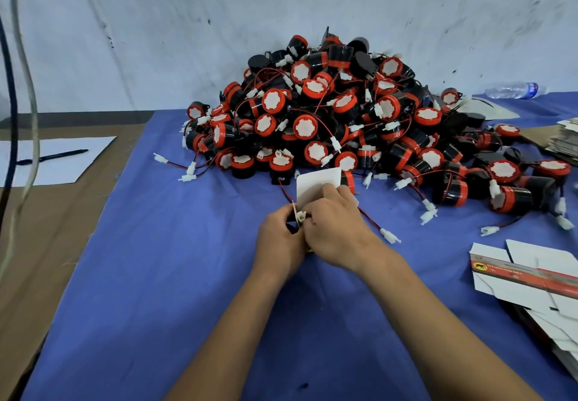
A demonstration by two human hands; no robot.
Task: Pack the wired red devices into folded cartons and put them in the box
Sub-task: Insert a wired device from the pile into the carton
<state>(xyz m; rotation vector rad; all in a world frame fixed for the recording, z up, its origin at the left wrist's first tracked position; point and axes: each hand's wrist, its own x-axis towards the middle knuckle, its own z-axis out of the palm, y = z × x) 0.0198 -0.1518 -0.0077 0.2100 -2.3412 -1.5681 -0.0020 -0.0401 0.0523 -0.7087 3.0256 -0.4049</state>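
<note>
A big heap of red-and-black wired devices (344, 113) with white plugs lies on the blue cloth, against the wall. In front of it my left hand (280, 241) and my right hand (336, 228) meet around a small carton (316, 186) whose white flap stands up. A white plug (301, 215) shows between my fingers, at the carton's left side. Both hands grip the carton; the device inside is mostly hidden. A red-black wire with a white plug (389, 235) trails out to the right of my right hand.
Flat unfolded cartons (528, 278), white with a red stripe, are stacked at the right edge. More flat stock (563, 141) lies further back right, near a plastic bottle (516, 90). At left a sheet of paper (59, 160) with a pen (53, 156) rests on brown cardboard; cables hang there.
</note>
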